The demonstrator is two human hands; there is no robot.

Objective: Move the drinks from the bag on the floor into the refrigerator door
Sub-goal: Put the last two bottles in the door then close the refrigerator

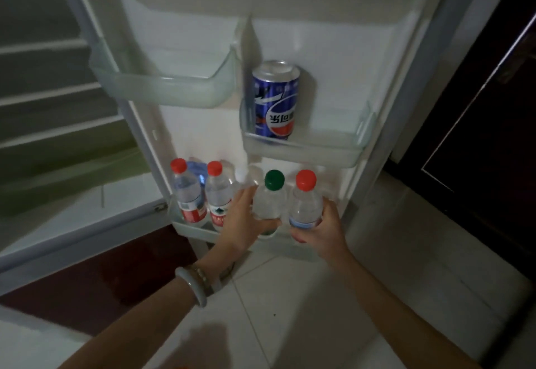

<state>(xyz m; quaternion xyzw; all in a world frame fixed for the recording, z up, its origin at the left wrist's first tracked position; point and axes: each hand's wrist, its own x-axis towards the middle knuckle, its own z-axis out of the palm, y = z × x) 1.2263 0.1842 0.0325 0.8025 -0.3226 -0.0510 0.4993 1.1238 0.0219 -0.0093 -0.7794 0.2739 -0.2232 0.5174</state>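
The refrigerator door stands open in front of me. My left hand grips a clear bottle with a green cap, and my right hand grips a clear bottle with a red cap. Both bottles are upright at the bottom door shelf. Two more red-capped water bottles stand at that shelf's left end. A blue cola can sits in the right middle door bin. The bag is out of view.
An empty clear bin hangs at the upper left of the door. The fridge's inner shelves lie to the left. A dark cabinet stands to the right. Pale floor tiles spread below.
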